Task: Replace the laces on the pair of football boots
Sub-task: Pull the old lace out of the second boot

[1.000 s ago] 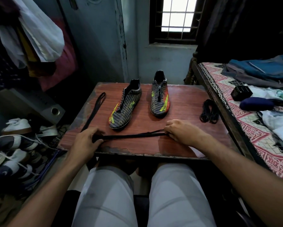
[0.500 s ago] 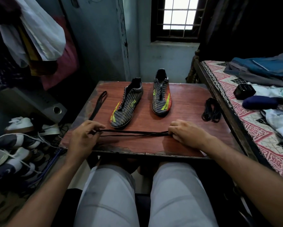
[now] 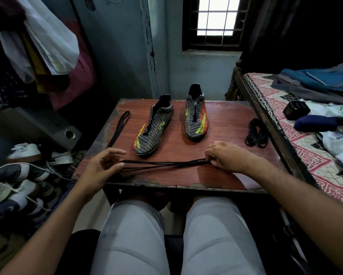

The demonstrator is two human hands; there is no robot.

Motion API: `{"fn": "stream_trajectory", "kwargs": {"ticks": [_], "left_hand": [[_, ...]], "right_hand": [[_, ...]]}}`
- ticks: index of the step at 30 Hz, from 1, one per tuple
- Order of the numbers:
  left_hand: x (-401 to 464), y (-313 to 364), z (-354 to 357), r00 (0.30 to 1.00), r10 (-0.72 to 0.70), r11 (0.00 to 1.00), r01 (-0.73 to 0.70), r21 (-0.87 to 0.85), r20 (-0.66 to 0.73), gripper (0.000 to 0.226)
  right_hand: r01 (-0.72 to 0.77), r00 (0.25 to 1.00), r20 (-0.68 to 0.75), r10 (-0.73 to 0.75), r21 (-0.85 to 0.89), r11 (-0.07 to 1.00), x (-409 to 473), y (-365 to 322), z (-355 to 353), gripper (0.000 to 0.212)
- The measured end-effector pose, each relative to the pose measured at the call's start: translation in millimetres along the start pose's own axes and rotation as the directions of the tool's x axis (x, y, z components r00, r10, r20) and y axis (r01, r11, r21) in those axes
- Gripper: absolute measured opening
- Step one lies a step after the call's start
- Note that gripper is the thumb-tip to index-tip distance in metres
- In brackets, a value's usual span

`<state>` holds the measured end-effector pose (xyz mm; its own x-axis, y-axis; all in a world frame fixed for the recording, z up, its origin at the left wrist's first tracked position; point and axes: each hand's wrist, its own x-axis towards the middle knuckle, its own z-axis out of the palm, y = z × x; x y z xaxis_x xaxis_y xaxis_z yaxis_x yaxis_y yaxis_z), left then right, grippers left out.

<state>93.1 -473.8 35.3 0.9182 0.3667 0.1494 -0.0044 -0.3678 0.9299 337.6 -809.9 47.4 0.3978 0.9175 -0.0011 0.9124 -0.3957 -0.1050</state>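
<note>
Two hands at near table (image 3: 226, 120) edge. Black lace (image 3: 162, 164) folded into several strands, long axis left-right, parallel to edge. Right hand (image 3: 226, 157) pinches bunched end. Left hand (image 3: 101, 167), fingers loosely curved, thumb against looped end; grip unclear. Two boots (image 3: 153, 130) (image 3: 195, 118) beyond, unlaced, toes toward person, heels toward wall. One flat lace (image 3: 118, 129) far left, one coiled lace bundle (image 3: 256, 133) far right.

boots (image 3: 170, 124) mid-table (image 3: 226, 171) | folded lace (image 3: 162, 164) before them | coiled lace (image 3: 256, 133) right
</note>
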Motion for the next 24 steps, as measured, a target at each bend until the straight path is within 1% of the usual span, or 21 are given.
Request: {"fn": "stream_trajectory", "kwargs": {"ticks": [2,4,6,9,11,12,15,19,22,24], "left_hand": [[0.3,4.3,-2.4,0.999,0.040,0.969,-0.043,0.242,0.018,0.035],[0.5,6.4,-3.5,0.994,0.107,0.897,-0.113,0.428,0.037,0.035],[0.5,8.4,-2.9,0.985,0.165,0.830,-0.168,0.532,0.053,0.036],[0.4,10.9,0.3,0.981,0.182,0.765,-0.179,0.619,0.059,0.035],[0.2,11.6,3.4,0.977,0.196,0.680,-0.194,0.707,0.080,0.032],[0.4,10.6,3.6,0.975,0.206,0.648,-0.202,0.734,0.086,0.029],[-0.8,10.4,1.1,0.972,0.220,0.611,-0.199,0.766,0.078,0.024],[0.6,5.4,-0.6,0.954,0.271,0.546,-0.264,0.795,0.130,0.029],[0.2,-1.8,-1.5,0.957,0.262,0.546,-0.252,0.799,0.123,0.027],[-2.0,-6.7,-1.0,0.956,0.267,0.533,-0.249,0.809,0.119,0.030]], "right_hand": [[-0.003,1.000,0.018,0.003,-0.007,1.000,1.2,-0.1,-2.5,0.011],[-0.004,0.999,0.035,0.004,-0.016,1.000,2.6,0.1,-4.8,0.012],[0.002,0.999,0.054,-0.001,-0.031,1.000,3.8,0.1,-7.1,0.012],[0.039,0.996,0.078,-0.034,-0.066,0.997,5.0,0.7,-9.0,0.013],[0.072,0.995,0.082,-0.063,-0.104,0.992,4.0,1.4,-7.5,0.012],[0.086,0.994,0.077,-0.077,-0.115,0.990,3.4,1.7,-6.9,0.012],[0.104,0.993,0.068,-0.096,-0.129,0.986,3.9,2.4,-6.3,0.012],[0.098,0.993,0.068,-0.092,-0.084,0.992,4.7,3.0,-9.4,0.013],[0.081,0.996,0.058,-0.074,-0.127,0.988,3.3,2.2,-8.2,0.016],[0.075,0.996,0.053,-0.069,-0.137,0.988,2.9,0.7,-5.2,0.015]]}}
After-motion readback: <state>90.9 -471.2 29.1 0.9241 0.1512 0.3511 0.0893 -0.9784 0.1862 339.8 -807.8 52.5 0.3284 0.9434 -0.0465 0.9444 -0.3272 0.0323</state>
